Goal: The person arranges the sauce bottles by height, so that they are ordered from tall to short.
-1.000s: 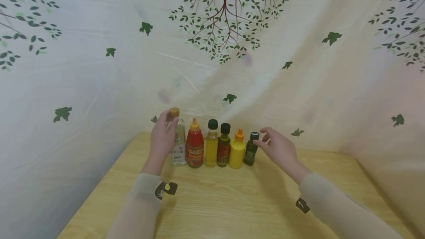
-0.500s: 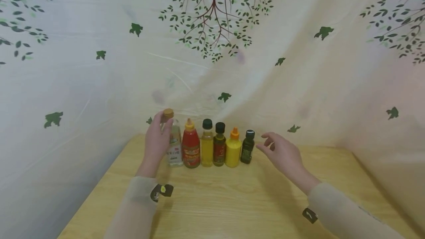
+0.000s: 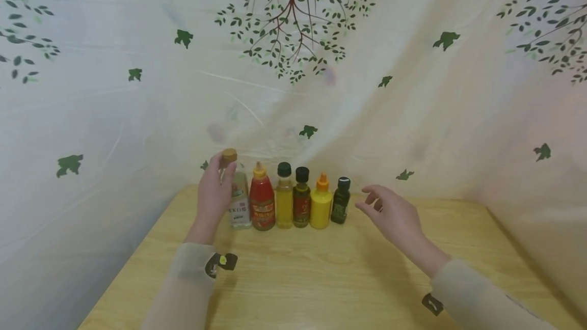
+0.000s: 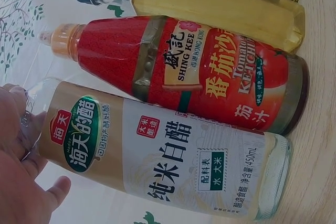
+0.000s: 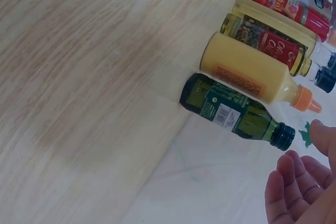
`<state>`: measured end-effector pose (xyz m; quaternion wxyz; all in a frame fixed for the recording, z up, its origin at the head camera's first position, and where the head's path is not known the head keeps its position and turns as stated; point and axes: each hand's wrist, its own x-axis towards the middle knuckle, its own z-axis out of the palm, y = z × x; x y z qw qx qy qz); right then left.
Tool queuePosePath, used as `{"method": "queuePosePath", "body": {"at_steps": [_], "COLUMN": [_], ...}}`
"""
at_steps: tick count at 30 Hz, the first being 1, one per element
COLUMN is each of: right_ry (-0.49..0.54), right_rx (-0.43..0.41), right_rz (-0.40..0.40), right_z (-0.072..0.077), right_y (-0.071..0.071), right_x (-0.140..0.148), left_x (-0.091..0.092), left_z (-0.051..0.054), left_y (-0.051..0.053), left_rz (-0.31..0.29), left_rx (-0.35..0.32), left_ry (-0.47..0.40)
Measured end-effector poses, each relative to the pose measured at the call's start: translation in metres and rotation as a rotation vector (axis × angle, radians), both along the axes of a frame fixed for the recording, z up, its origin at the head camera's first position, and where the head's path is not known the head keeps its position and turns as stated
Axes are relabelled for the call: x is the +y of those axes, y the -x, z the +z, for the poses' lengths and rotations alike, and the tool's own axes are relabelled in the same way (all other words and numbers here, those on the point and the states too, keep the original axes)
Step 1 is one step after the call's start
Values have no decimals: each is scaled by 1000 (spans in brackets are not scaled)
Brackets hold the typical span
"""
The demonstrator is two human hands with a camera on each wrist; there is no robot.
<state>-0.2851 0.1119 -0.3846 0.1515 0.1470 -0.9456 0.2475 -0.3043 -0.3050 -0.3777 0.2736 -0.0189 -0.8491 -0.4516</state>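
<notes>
A clear bottle of white vinegar [image 4: 178, 156] with a brown cap stands upright at the left end of a row. My left hand [image 3: 214, 192] has its fingers curled round the bottle's neck below the cap; in the left wrist view the thumb sticks out apart from the glass. At the row's right end stands a small dark green bottle [image 5: 231, 111] with a black cap. My right hand [image 3: 390, 213] is just right of it, not touching, its fingers loosely bent around nothing.
Between the end bottles stand a red ketchup bottle [image 3: 262, 202], a pale yellow oil bottle [image 3: 284, 202], a dark bottle with a red label [image 3: 301, 205] and a yellow squeeze bottle [image 3: 320, 208] with an orange nozzle. A leaf-printed curtain [image 3: 367, 131] hangs behind the wooden table [image 3: 312, 279].
My right hand has drawn away to the right from the small green bottle, which now stands more upright. My left hand stays at the vinegar bottle's neck. The head view shifted slightly.
</notes>
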Motion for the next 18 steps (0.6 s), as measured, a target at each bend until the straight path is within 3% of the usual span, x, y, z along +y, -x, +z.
{"method": "queuePosePath", "body": {"at_steps": [10, 13, 18], "right_ry": [-66, -91, -158], "right_rx": [69, 97, 180], "right_rz": [26, 40, 83], "right_z": [-4, -4, -3], "right_y": [-23, -30, -41], "right_x": [-8, -10, -11], "left_x": [-10, -11, -7], "left_z": [-1, -3, -9], "left_y": [-4, -11, -28], "left_rz": [7, 35, 66], "left_rx": [-43, -43, 29], "left_ry": [15, 26, 110]}}
